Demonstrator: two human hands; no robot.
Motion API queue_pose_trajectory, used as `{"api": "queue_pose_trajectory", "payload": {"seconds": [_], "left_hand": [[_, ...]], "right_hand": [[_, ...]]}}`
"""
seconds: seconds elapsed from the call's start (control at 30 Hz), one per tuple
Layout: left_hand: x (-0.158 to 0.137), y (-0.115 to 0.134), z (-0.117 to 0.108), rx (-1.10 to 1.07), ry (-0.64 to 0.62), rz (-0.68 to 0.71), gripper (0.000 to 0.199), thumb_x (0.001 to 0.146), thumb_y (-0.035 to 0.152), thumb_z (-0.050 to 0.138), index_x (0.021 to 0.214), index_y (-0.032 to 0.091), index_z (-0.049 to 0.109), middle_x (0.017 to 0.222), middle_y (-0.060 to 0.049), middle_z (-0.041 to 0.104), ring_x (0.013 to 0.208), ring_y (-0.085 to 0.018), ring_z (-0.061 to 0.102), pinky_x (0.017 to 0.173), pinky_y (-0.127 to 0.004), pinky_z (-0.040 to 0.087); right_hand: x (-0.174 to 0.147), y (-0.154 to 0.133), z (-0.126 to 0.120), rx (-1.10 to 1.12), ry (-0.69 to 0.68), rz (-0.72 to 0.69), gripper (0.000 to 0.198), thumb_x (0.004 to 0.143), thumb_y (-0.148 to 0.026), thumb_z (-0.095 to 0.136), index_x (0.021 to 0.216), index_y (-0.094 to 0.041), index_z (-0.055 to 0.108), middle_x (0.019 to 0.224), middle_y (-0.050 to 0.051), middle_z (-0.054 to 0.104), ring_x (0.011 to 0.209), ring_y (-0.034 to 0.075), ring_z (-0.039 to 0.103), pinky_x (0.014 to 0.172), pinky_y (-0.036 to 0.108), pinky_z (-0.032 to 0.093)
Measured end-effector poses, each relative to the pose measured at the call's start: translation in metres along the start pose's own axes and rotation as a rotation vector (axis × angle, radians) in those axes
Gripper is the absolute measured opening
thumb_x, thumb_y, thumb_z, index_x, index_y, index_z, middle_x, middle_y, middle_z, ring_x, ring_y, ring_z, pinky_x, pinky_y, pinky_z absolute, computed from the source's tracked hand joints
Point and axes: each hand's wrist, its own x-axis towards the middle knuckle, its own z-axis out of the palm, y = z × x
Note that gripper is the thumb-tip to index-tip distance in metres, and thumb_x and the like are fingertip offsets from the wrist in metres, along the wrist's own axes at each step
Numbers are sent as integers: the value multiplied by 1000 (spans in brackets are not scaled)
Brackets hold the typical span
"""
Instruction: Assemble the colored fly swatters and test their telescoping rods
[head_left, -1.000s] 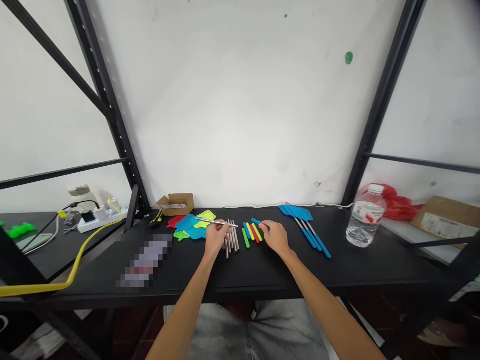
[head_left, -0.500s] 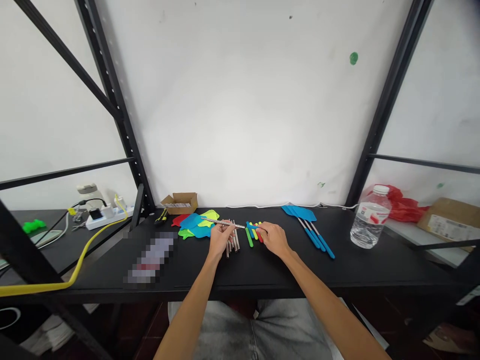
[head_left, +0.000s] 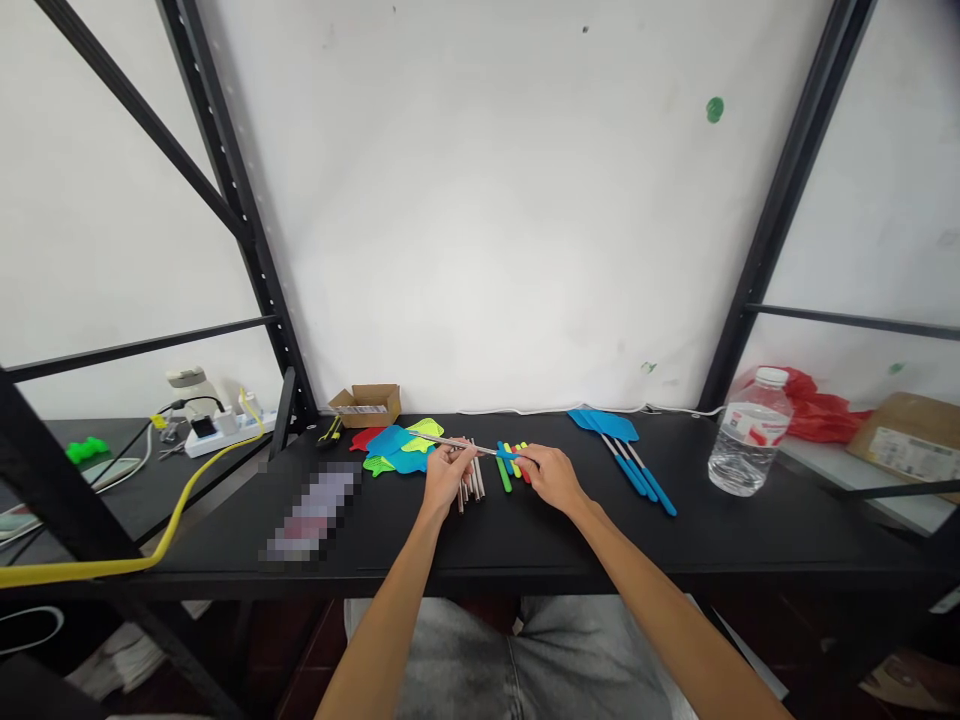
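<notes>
My left hand (head_left: 448,475) is closed on a thin metal rod (head_left: 435,438), which slants up to the left over the coloured swatter heads. My right hand (head_left: 551,475) pinches a blue handle (head_left: 507,455). The rod's right end meets the handle's open end; how deep it goes in I cannot tell. Below my left hand lie several loose metal rods (head_left: 472,485). A green handle (head_left: 504,474) and yellow and red ones lie beside my right fingers, partly hidden. Blue, red, yellow and green swatter heads (head_left: 411,460) are piled to the left.
Blue fly swatters (head_left: 634,468) with rods and handles lie at the right. A water bottle (head_left: 750,435) stands further right. Behind the pile are a small cardboard box (head_left: 367,405) and a yellow-black tool (head_left: 330,432). A blurred-out item (head_left: 311,512) lies front left; a yellow cable (head_left: 176,515) crosses the left side.
The rod's end and the blue handle have come into line and now meet; before, the handle sat at an angle by the rod's tip. The view has shifted slightly.
</notes>
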Motion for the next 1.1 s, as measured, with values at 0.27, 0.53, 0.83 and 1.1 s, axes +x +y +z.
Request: {"api": "queue_pose_trajectory", "payload": {"seconds": [0.27, 0.53, 0.83, 1.1], "left_hand": [[0, -2, 0, -4, -25, 6, 43, 71, 48, 75, 93, 14, 59, 74, -5, 69, 46, -8, 48, 41, -21, 39], [-6, 3, 5, 211, -110, 107, 39, 75, 50, 71, 86, 13, 68, 67, -1, 59, 45, -7, 44, 41, -20, 35], [-5, 8, 1, 81, 138, 120, 42, 83, 56, 60, 84, 14, 66, 70, -2, 61, 48, -7, 42, 42, -20, 34], [-5, 7, 0, 83, 54, 115, 43, 81, 56, 62, 84, 14, 66, 69, -2, 61, 48, -7, 43, 41, -20, 32]], "right_hand": [[1, 3, 4, 35, 18, -56, 33, 97, -38, 42, 102, -24, 72, 102, 3, 71, 92, 19, 64, 78, 25, 42], [0, -1, 5, 68, 0, -67, 33, 97, -39, 43, 107, -25, 72, 108, 5, 71, 98, 20, 64, 81, 26, 44], [1, 1, 5, 90, 42, -44, 34, 98, -37, 41, 104, -23, 71, 101, 5, 71, 95, 20, 65, 81, 26, 44], [0, 4, 4, 96, 41, -72, 34, 98, -38, 41, 102, -23, 71, 100, 5, 71, 91, 20, 65, 77, 26, 44]]}}
